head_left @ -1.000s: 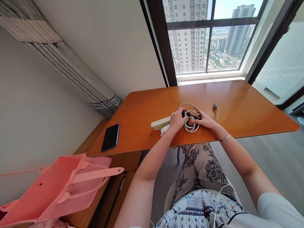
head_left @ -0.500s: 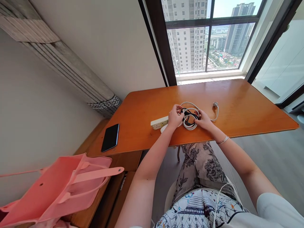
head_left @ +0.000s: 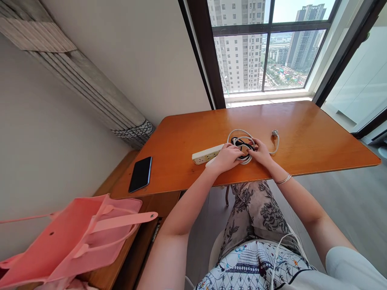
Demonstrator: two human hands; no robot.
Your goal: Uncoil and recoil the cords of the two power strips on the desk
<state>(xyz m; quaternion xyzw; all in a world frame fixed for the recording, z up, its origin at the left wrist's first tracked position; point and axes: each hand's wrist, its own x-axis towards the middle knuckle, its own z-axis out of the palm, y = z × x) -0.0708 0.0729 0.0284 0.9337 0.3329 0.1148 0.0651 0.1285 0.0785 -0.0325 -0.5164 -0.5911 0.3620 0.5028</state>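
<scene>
A coil of white and black cable (head_left: 241, 141) lies on the table between my hands. My right hand (head_left: 260, 153) grips the coil's right side, thumb and fingers closed around the strands. At the near left side, my left hand (head_left: 227, 158) reaches over the loops, its fingers bent onto the cables; its fingertips are partly hidden. A white power strip (head_left: 203, 156) lies just left of that hand. Beside the strip is a smaller white piece (head_left: 210, 162), mostly covered by the hand. To the right, a white cord ends in a plug (head_left: 275, 133).
A dark phone or tablet (head_left: 140, 174) lies at the left of the wooden table (head_left: 181, 133). An open pink bag (head_left: 78, 237) rests on a lower wooden surface at the left. Beyond the table are a window (head_left: 266, 56) and a curtain (head_left: 99, 88).
My left hand has moved right and nearer to me, from the coil's left side onto its near part, uncovering more of the power strip. My right hand stays on the coil's right side.
</scene>
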